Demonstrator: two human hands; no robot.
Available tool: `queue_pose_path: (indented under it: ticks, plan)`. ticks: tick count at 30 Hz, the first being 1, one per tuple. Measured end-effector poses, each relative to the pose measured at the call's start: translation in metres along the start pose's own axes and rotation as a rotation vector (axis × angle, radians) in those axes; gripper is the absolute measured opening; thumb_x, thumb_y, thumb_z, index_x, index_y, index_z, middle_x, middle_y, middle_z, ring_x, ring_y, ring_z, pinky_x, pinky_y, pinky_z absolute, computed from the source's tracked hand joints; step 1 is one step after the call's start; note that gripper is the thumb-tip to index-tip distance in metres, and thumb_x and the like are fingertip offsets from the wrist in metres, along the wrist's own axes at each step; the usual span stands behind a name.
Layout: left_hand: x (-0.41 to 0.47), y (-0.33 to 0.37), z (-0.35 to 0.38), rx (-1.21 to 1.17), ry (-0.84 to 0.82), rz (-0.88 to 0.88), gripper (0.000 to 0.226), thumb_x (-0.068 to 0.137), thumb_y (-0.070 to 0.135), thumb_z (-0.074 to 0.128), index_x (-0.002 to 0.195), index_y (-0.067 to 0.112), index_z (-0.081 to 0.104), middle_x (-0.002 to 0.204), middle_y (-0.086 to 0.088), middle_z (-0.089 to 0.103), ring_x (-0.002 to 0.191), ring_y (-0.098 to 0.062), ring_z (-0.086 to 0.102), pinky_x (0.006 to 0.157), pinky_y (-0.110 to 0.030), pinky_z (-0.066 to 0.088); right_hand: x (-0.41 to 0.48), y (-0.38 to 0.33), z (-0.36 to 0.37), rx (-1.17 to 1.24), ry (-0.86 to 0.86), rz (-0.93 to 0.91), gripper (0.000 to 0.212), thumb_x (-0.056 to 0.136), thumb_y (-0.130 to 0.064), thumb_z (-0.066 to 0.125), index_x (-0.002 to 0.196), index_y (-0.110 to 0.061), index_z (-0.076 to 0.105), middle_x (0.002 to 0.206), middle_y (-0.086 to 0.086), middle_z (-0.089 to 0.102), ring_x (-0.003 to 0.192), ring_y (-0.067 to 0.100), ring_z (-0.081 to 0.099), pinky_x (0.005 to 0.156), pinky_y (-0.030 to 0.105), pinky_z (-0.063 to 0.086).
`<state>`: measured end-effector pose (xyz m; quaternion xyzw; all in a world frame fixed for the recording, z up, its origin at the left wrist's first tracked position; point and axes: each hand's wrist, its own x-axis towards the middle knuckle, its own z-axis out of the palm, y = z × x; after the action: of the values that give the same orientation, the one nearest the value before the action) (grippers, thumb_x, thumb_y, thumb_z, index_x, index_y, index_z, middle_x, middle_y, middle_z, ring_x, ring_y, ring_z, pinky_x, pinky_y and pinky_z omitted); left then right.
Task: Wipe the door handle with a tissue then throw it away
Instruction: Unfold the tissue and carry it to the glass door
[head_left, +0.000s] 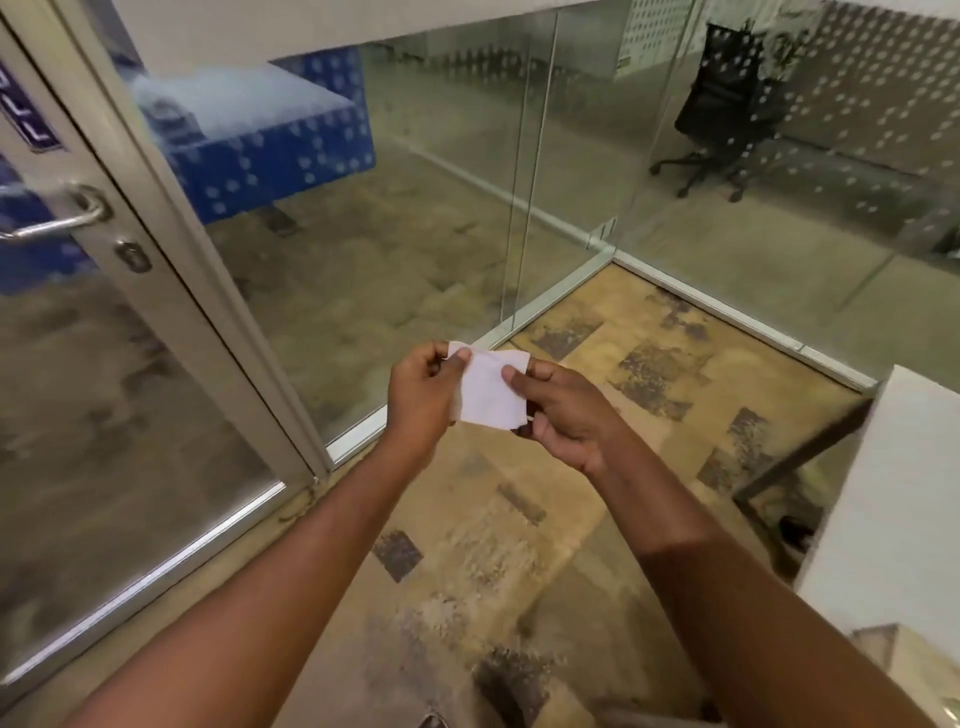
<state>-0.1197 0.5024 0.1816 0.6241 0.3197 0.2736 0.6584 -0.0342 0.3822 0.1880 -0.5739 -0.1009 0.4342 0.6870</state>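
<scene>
Both hands pinch the tissue (487, 391) over the carpet: left hand (423, 402) at its top-left corner, right hand (563, 415) on its right edge. Door handle (57, 218) far up-left of tissue, untouched, looks like a metal lever, slightly blurred.

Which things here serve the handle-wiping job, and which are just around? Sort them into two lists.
Part of the job:
tissue, held between left hand and right hand
door handle, far left, untouched

Just around:
keyhole under the handle
blue desk and black office chair behind the glass
white table at right
</scene>
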Motion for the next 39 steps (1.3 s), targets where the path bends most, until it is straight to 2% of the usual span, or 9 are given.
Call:
queue_pose_path:
  ticks: [7, 9, 12, 15, 18, 24, 27, 35, 39]
  plan:
    - [0.032, -0.001, -0.048, -0.004, 0.139, -0.024, 0.007, 0.092, 0.015, 0.058, 0.090, 0.009, 0.063, 0.064, 0.001, 0.057, 0.045, -0.008, 0.048, 0.038, -0.020, 0.035, 0.057, 0.003, 0.053, 0.011, 0.026, 0.023, 0.010, 0.089, -0.001, 0.058, 0.096, -0.003, 0.065, 0.088, 0.012, 0.062, 0.064, 0.012, 0.051, 0.046, 0.013, 0.046]
    - [0.045, 0.000, -0.064, -0.013, 0.122, -0.024, 0.007, 0.090, 0.007, 0.061, 0.096, 0.006, 0.064, 0.073, -0.004, 0.063, 0.050, -0.011, 0.054, 0.037, -0.022, 0.040, 0.074, -0.002, 0.064, 0.022, -0.053, 0.016, 0.013, 0.086, 0.003, 0.059, 0.098, -0.002, 0.065, 0.087, 0.011, 0.066, 0.066, 0.012, 0.055, 0.053, 0.014, 0.050]
    - [0.067, 0.005, -0.090, -0.034, 0.054, -0.036, 0.027, 0.083, -0.006, 0.064, 0.107, 0.005, 0.063, 0.091, -0.010, 0.069, 0.070, -0.014, 0.064, 0.053, -0.024, 0.051, 0.101, -0.013, 0.078, 0.016, -0.190, 0.010, 0.020, 0.085, 0.006, 0.060, 0.102, -0.003, 0.065, 0.086, 0.007, 0.070, 0.070, 0.011, 0.064, 0.060, 0.016, 0.052]
    - [0.095, 0.013, -0.112, 0.019, 0.070, -0.046, 0.026, 0.080, -0.012, 0.061, 0.093, 0.009, 0.067, 0.079, -0.005, 0.069, 0.065, -0.012, 0.062, 0.055, -0.022, 0.050, 0.134, -0.026, 0.098, -0.096, -0.236, -0.006, 0.021, 0.084, 0.007, 0.060, 0.101, -0.005, 0.066, 0.080, 0.002, 0.072, 0.071, 0.011, 0.066, 0.061, 0.018, 0.054]
    - [0.126, 0.024, -0.129, 0.068, 0.152, -0.076, 0.027, 0.079, -0.015, 0.060, 0.075, 0.010, 0.066, 0.068, -0.004, 0.066, 0.061, -0.019, 0.058, 0.054, -0.025, 0.047, 0.169, -0.040, 0.120, -0.177, -0.280, -0.023, 0.023, 0.083, 0.014, 0.055, 0.084, -0.005, 0.068, 0.071, 0.001, 0.070, 0.069, 0.011, 0.063, 0.060, 0.016, 0.052]
    - [0.179, 0.042, -0.161, 0.038, 0.239, -0.092, 0.025, 0.087, -0.015, 0.046, 0.079, 0.004, 0.059, 0.093, -0.025, 0.063, 0.053, -0.026, 0.061, 0.043, -0.025, 0.048, 0.235, -0.065, 0.167, -0.301, -0.411, -0.022, 0.032, 0.083, 0.015, 0.048, 0.070, -0.010, 0.063, 0.080, 0.004, 0.065, 0.069, 0.011, 0.061, 0.057, 0.015, 0.049]
    - [0.189, 0.045, -0.179, 0.050, 0.247, -0.063, 0.028, 0.087, -0.015, 0.045, 0.076, 0.004, 0.060, 0.088, -0.025, 0.062, 0.050, -0.024, 0.057, 0.044, -0.026, 0.047, 0.256, -0.066, 0.189, -0.325, -0.444, 0.000, 0.033, 0.084, 0.014, 0.048, 0.066, -0.011, 0.060, 0.080, 0.005, 0.062, 0.069, 0.013, 0.059, 0.055, 0.015, 0.050]
    - [0.202, 0.058, -0.232, -0.179, 0.355, -0.016, 0.026, 0.090, -0.006, 0.039, 0.078, -0.006, 0.062, 0.046, 0.002, 0.055, 0.048, -0.014, 0.056, 0.053, -0.028, 0.054, 0.291, -0.058, 0.250, -0.368, -0.587, -0.005, 0.029, 0.084, 0.016, 0.049, 0.077, -0.005, 0.068, 0.086, 0.010, 0.069, 0.076, 0.017, 0.066, 0.067, 0.022, 0.057]
    - [0.213, 0.056, -0.268, -0.074, 0.413, -0.002, 0.011, 0.085, 0.009, 0.066, 0.077, 0.001, 0.067, 0.059, -0.005, 0.064, 0.055, -0.014, 0.059, 0.057, -0.026, 0.052, 0.303, -0.054, 0.283, -0.466, -0.612, -0.146, 0.039, 0.082, 0.015, 0.051, 0.095, -0.019, 0.067, 0.086, 0.004, 0.071, 0.071, 0.012, 0.065, 0.064, 0.026, 0.053]
